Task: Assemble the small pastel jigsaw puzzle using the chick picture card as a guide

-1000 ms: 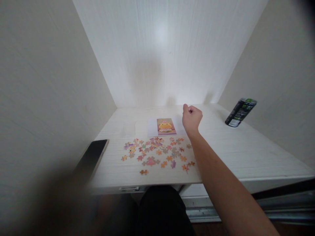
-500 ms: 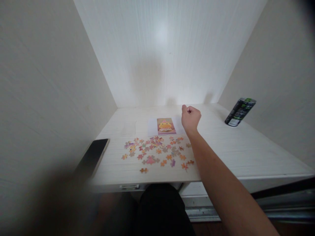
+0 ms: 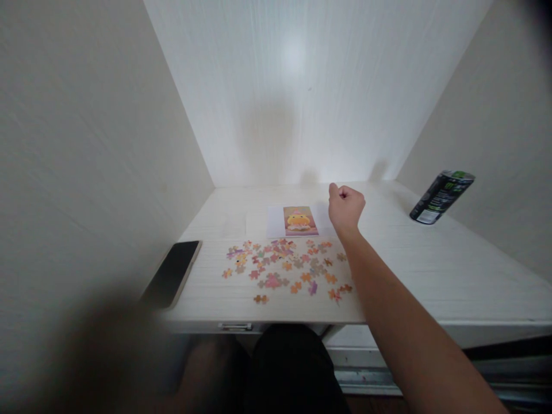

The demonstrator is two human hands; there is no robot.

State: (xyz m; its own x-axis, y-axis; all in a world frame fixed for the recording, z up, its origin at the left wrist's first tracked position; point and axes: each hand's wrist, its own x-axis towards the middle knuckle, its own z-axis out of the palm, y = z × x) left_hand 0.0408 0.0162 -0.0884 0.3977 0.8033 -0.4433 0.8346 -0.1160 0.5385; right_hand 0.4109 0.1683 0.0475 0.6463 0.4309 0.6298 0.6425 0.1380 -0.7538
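Observation:
My right hand (image 3: 346, 207) is curled into a fist, thumb upward, above the white desk just right of the picture card (image 3: 301, 221). Nothing shows inside its fingers. The card carries a yellow cartoon character and lies on a white sheet. In front of it, loose jigsaw puzzle pieces (image 3: 272, 280) are scattered face up and face down, a few overlapping. Down by my lap, below the desk edge, my left hand (image 3: 211, 351) is dim and its fingers cannot be made out.
A phone (image 3: 170, 275) lies at the desk's left side. On the right stands a black drink can (image 3: 440, 197) with green markings. Walls close in the back and both sides. A drawer handle (image 3: 235, 327) sits under the front edge. A dark blur (image 3: 107, 351) covers the lower left.
The view has shifted slightly, so the desk and its things appear further right. My left forearm shows more plainly near my lap. My right fist keeps its shape and place above the desk.

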